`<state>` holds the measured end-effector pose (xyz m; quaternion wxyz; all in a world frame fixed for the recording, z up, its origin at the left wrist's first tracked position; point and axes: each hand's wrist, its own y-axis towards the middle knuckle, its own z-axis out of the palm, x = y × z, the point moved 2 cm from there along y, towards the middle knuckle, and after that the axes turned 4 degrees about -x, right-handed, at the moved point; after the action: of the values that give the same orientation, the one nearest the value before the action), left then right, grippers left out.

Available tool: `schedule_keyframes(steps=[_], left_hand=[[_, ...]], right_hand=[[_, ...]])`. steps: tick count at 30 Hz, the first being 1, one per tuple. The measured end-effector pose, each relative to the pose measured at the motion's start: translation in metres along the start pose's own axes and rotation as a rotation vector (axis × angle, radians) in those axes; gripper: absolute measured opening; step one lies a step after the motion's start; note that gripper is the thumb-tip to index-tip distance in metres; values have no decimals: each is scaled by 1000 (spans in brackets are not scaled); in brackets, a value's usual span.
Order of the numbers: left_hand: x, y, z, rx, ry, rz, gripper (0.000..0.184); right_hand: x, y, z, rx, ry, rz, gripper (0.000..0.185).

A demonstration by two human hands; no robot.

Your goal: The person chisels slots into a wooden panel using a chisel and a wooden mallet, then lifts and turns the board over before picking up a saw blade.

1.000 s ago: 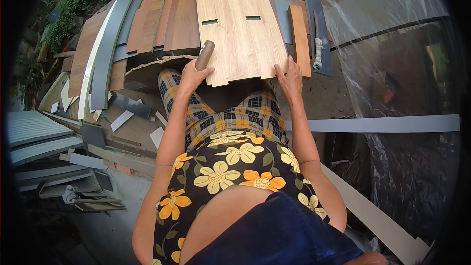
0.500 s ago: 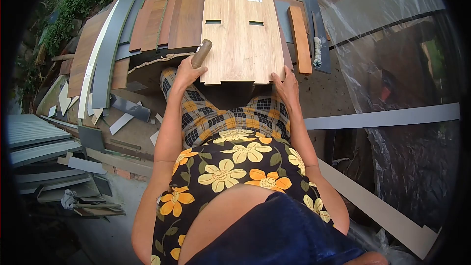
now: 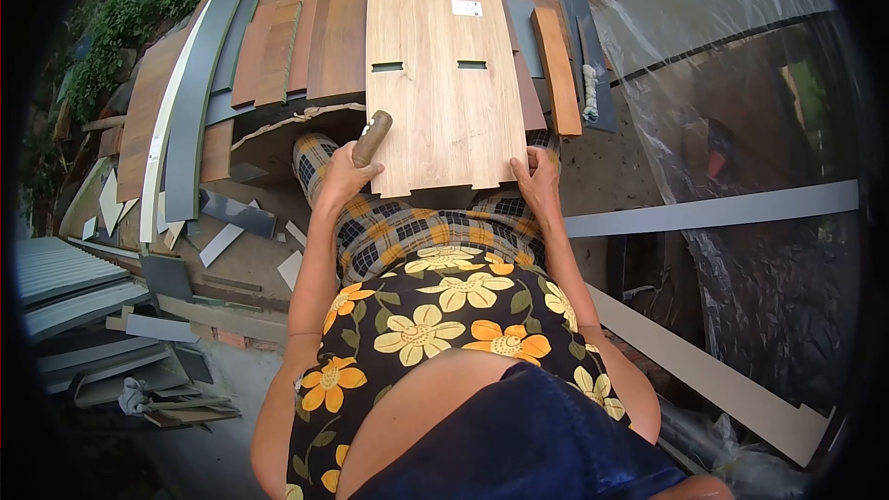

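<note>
A pale wood-grain board [image 3: 444, 120] with several dark rectangular slots and a small white label [image 3: 467, 8] lies in front of me, its notched near edge above my lap. Its near left side is in the grip of my left hand [image 3: 350, 172], which also has a thick, short brown wooden handle [image 3: 373, 137] between thumb and fingers. Whatever tool the handle belongs to, if any, is hidden. My right hand [image 3: 540, 176] pinches the board's near right corner, thumb on top and fingers at the side and underneath.
Brown wood-grain boards [image 3: 338, 42] lie left and beneath the pale board. Long grey strips [image 3: 196, 111] stand further left; an orange-brown plank [image 3: 557, 69] lies right. Offcuts [image 3: 222, 243] litter the ground at left. A grey strip [image 3: 713, 210] extends right, near plastic sheeting [image 3: 713, 46].
Both hands have drawn the pale board toward my body and slightly left. Its near edge now sits lower over my lap, and the wooden handle has moved along with my left hand.
</note>
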<state>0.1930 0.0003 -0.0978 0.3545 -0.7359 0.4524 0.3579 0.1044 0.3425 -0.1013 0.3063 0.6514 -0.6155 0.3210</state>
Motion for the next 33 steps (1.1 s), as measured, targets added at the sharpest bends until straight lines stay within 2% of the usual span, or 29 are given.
schedule_keyframes(steps=[5, 9, 12, 15, 18, 20, 24, 28, 29, 33], left_hand=[[22, -1, 8, 35, -198, -51, 45], [16, -3, 5, 20, -203, -67, 46], [12, -5, 6, 18, -194, -94, 45], [11, -9, 0, 6, -181, -114, 44], [14, -12, -8, -54, -133, -113, 43], [-7, -15, -26, -77, -37, -152, 42], [-37, -14, -46, -212, -190, -40, 38], [-92, -9, -59, -221, -304, 145, 34], [-104, -8, -62, -178, -289, 175, 27], [-151, 7, -47, -172, -542, 356, 29]], right_hand=[[-4, 0, -4, -1, 25, 43, 39], [-8, 6, -3, 9, 118, 91, 34], [-5, 11, -13, -1, -5, 121, 29], [9, 21, -36, -115, -107, 55, 28], [19, 44, -58, -200, -55, 87, 30], [19, 66, -62, -268, -134, -22, 37], [21, 107, -56, -395, -432, -196, 54], [10, 135, -45, -271, -532, -67, 67], [9, 139, -43, -246, -560, -30, 69], [-7, 156, -43, -44, -508, 154, 75]])
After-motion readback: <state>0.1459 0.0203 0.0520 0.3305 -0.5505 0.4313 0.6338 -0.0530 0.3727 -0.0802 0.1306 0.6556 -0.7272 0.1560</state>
